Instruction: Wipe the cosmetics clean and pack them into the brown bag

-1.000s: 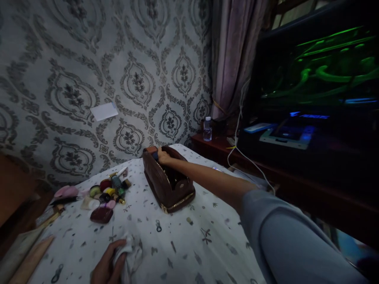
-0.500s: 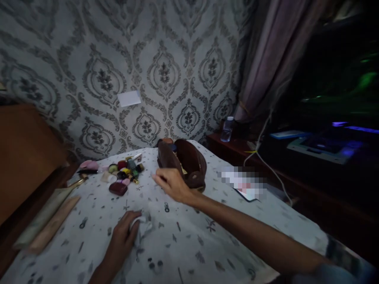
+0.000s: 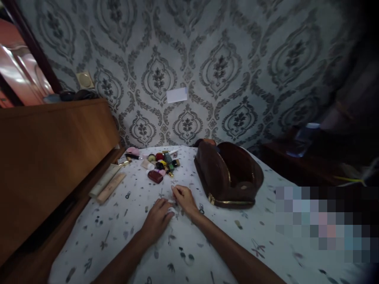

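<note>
Over the patterned white cloth, my left hand (image 3: 157, 220) is closed on a crumpled white tissue (image 3: 171, 211), which shows at its fingertips. Just to the right, my right hand (image 3: 185, 200) has its fingers pinched together; whatever they hold is too small to make out. A brown zip bag (image 3: 211, 169) stands beyond and right of my right hand, its top unzipped and spread. Ahead of both hands lies a dark red oval case (image 3: 155, 176), in front of a heap of small cosmetics (image 3: 161, 165).
Two long tubes (image 3: 106, 183) lie at the left by a brown wooden panel (image 3: 53, 157). A black pen-like item (image 3: 134, 156) and a pink puff (image 3: 133, 151) sit behind them. A clear bottle (image 3: 304, 140) stands at the right; a pixelated patch covers the cloth's right side.
My right hand has moved from beside the bag back to my left hand. The view has swung left and closer. My left hand still holds the tissue.
</note>
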The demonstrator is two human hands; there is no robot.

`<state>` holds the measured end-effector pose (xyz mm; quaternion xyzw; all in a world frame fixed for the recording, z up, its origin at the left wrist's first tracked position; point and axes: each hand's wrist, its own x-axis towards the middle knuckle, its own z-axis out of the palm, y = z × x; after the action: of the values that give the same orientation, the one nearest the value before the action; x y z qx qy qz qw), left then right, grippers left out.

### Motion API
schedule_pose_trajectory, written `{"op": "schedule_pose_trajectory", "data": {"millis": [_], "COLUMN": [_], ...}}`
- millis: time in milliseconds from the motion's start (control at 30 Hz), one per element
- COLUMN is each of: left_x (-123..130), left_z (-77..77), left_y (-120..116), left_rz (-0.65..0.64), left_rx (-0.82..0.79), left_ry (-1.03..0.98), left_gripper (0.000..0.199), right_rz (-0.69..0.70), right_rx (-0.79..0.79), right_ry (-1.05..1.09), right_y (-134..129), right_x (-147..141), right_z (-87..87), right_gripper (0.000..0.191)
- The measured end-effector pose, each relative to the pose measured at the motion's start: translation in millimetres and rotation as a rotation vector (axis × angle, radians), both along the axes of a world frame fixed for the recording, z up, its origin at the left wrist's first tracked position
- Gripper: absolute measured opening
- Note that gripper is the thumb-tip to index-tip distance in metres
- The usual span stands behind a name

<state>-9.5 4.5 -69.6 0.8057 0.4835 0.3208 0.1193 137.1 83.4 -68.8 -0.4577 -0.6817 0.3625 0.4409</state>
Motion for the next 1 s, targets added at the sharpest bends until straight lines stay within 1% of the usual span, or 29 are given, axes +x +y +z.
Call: {"op": "schedule_pose_trajectory", "data": {"millis": [133,400,567,700,833,933,1000], "left_x": [-7.4,-14.1,-32.1,-50.7,-71.6,-90.1,-104.5], "left_z": [2.8,11.8,11.6,10.4,7.9,7.3,10.7], "left_y": [2.8,5.7,18.2,33.2,53.2,75.9,97.9], "left_rz": [0.064,0.072,0.11,0.162,0.226,0.273,0.311], "left_rx": [0.002,-0.077,-0.088,-0.096,-0.092,-0.082,-0.077], "left_ry": [-0.028,-0.062,-0.076,0.01,0.066,0.09,0.098], "left_gripper": [0.019,0.018,0.017,0.017,0.019,0.018,0.015], "right_rz": [0.034,0.062,0.066,0.074,0.081,0.076,0.077], "right_rx": [0.02,0.013,-0.013,-0.019,0.001,0.014,0.01], "right_ry": [-0.006,0.0,0.035,0.059,0.045,0.024,0.015], "right_y": [-6.5,-9.6,-10.3,-11.4,-12.5,-11.8,-11.0], "right_x": [2.1,4.4,5.4,5.3,6.0,6.5,6.5], "right_z": [-2.9,-3.7,-6.8,-5.3,-2.7,-3.5,-4.4], "right_gripper": [0.044,0.043,0.043,0.045,0.047,0.049,0.05]}}
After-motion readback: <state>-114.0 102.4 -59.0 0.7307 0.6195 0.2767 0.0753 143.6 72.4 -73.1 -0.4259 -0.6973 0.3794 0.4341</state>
